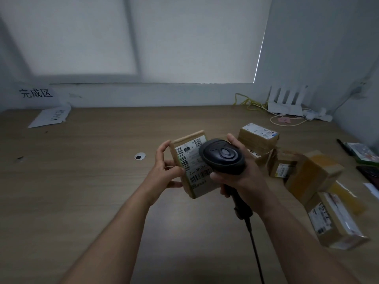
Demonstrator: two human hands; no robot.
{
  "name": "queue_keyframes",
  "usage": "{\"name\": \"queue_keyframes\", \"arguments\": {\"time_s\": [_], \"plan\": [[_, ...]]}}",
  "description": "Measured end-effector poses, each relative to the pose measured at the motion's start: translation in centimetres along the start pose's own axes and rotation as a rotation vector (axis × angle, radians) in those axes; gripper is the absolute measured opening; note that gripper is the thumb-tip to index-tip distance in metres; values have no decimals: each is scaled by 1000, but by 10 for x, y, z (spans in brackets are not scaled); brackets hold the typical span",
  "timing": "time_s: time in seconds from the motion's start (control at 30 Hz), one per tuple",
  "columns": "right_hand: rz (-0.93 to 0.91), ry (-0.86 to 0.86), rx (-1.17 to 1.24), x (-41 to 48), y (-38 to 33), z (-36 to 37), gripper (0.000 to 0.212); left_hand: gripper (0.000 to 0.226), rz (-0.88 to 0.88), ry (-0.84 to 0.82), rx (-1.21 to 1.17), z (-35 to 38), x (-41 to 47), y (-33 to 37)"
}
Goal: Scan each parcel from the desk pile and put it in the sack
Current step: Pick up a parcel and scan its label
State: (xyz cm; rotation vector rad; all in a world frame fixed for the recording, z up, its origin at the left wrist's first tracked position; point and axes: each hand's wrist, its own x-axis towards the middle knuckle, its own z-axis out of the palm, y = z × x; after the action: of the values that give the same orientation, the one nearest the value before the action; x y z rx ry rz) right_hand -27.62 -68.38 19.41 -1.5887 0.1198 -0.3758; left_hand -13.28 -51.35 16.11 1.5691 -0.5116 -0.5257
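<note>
Head view: left grip [166, 165] pinches the parcel [185, 155] at its left edge above the table [82, 181], right grip [241, 178] clasping the scanner [222, 156] over the parcel's label.

Place: small office, my parcel station | wood-look worktop [82, 181] under a drawn blind [184, 37] | router [287, 103], cables in far right corner | labelled boxes [313, 175] along right edge | wall sign [35, 92] far left
</note>
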Motion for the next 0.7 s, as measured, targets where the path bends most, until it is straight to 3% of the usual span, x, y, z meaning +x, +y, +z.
{"name": "queue_keyframes", "arguments": {"time_s": [0.33, 0.7], "plan": [[12, -103, -3, -27, -9, 17, 97, 88, 101, 261, 25, -60, 14, 19], [66, -220, 86, -62, -8, 41, 104, 85, 111, 353, 88, -115, -2, 16]]}}
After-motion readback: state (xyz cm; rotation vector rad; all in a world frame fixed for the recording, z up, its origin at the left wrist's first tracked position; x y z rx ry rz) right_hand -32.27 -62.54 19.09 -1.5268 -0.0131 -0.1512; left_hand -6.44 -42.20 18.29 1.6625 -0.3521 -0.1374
